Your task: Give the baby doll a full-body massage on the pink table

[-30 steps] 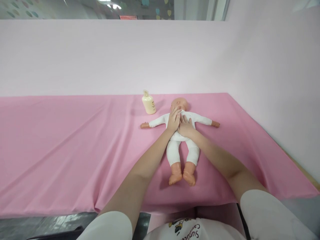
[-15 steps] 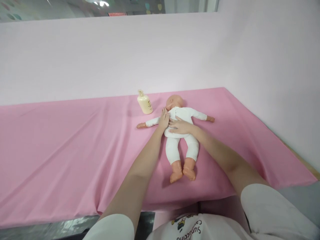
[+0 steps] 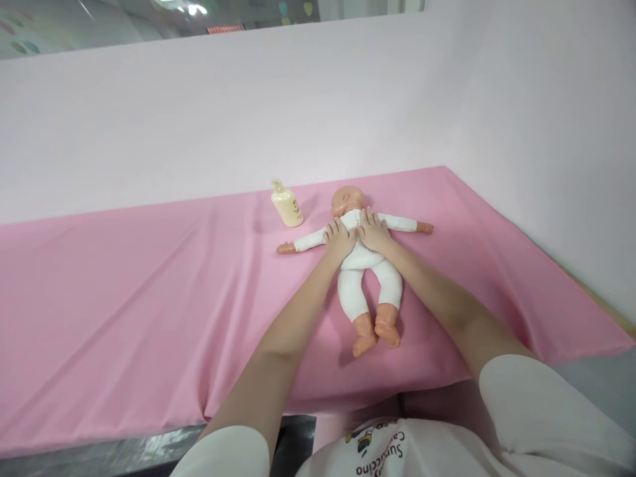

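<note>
Cream pump bottle (image 3: 288,208) stands seemingly within easy reach; left hand (image 3: 340,240), fingers slightly spread, rests on the chest of a baby doll (image 3: 353,291) lying on pink cloth (image 3: 124,318); right hand (image 3: 374,234) mirrors it, fingers likewise parted, probably for even, gentle contact

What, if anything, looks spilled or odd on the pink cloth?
Nothing stands out. The doll lies under the left hand and right hand, the bottle stands nearby, and I see no spill; the pink cloth is merely creased.

The pink-draped table (image 3: 134,318) bears a doll (image 3: 365,257) and bottle (image 3: 287,207).
</note>
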Demonstrator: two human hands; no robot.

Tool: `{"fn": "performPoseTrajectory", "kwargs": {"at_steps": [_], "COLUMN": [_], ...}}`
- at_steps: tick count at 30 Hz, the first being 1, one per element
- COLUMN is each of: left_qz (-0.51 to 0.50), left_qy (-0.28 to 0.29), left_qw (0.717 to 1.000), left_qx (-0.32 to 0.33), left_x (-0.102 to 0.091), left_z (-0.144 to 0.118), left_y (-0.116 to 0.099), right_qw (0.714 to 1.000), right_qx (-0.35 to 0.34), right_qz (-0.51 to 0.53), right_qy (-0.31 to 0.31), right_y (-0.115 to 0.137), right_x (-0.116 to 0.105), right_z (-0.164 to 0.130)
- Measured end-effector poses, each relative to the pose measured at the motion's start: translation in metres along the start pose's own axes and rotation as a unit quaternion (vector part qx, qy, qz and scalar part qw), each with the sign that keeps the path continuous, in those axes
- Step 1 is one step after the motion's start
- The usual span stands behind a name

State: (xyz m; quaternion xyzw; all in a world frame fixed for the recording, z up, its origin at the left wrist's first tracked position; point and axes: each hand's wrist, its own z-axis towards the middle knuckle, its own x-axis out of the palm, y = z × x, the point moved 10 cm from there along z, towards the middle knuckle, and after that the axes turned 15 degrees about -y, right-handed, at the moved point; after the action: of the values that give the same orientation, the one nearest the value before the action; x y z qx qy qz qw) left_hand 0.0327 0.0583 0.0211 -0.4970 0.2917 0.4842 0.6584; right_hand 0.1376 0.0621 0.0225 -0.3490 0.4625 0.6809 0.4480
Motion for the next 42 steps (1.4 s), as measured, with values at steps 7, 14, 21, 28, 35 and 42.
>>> {"fn": "performPoseTrajectory", "kwargs": {"at_steps": [7,14,21,28,35,42], "left_qz": [-0.016,-0.115,-0.145,-0.169,-0.107,-0.103], "left_qy": [0.128,0.101,0.136,0.082,0.068,0.026], "left_qw": [0.992,0.987,0.96,0.945,0.964,0.988], "left_qx": [0.015,0.043,0.199,0.267,0.232,0.108], "left_x": [0.003,-0.008,-0.003,0.003,0.018,0.012], "left_z": [-0.009,0.01,0.0,0.007,0.013,0.021], "left_y": [-0.011,-0.012,-0.039,-0.022,-0.007,0.011], "right_qw": [0.989,0.987,0.93,0.846,0.828,0.934], "right_qx": [0.11,-0.091,-0.301,-0.178,-0.064,-0.135], "right_qz": [-0.055,-0.049,0.145,0.432,0.518,0.32], "right_qy": [0.077,0.122,0.153,0.257,0.205,-0.078], "right_y": [0.008,0.075,0.104,0.088,0.054,0.028], "right_x": [-0.005,0.002,0.003,0.001,0.011,-0.032], "right_z": [-0.027,-0.053,-0.064,-0.042,-0.015,-0.001]}}
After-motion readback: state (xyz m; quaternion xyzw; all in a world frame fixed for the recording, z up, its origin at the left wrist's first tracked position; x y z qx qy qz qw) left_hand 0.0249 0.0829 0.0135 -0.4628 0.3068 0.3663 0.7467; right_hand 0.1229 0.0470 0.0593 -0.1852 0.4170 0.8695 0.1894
